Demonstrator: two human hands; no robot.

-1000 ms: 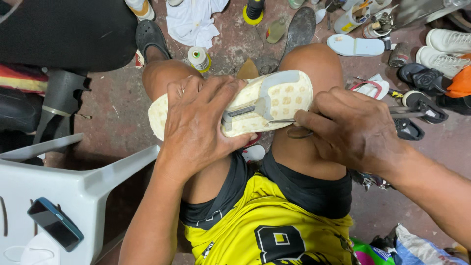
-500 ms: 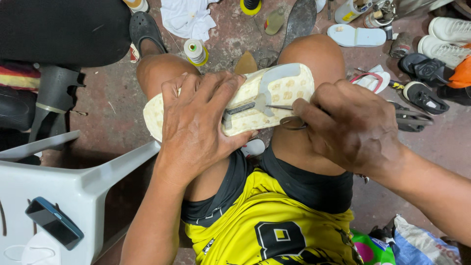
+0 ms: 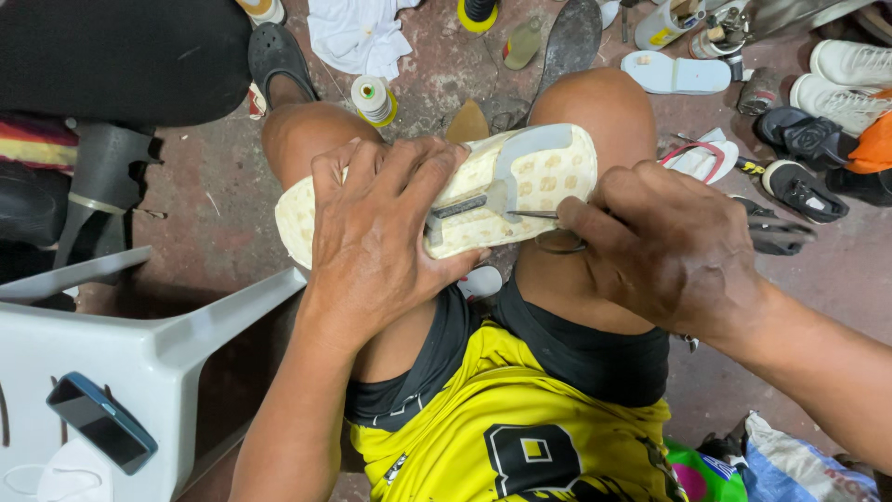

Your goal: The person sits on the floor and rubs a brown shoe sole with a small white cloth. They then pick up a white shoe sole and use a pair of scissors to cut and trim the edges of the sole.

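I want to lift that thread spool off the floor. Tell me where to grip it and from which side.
Grip the thread spool around its white wound body, coming from above: it stands upright on its yellow base, top free, just beyond the left knee.

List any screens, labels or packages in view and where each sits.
Phone: on the white chair, lower left; dark screen, blue case.
Can: floor, top right; white with yellow label.
Bottle: floor, top centre; greenish, red label.
Bag: bottom right; crumpled, bluish-white, printed.
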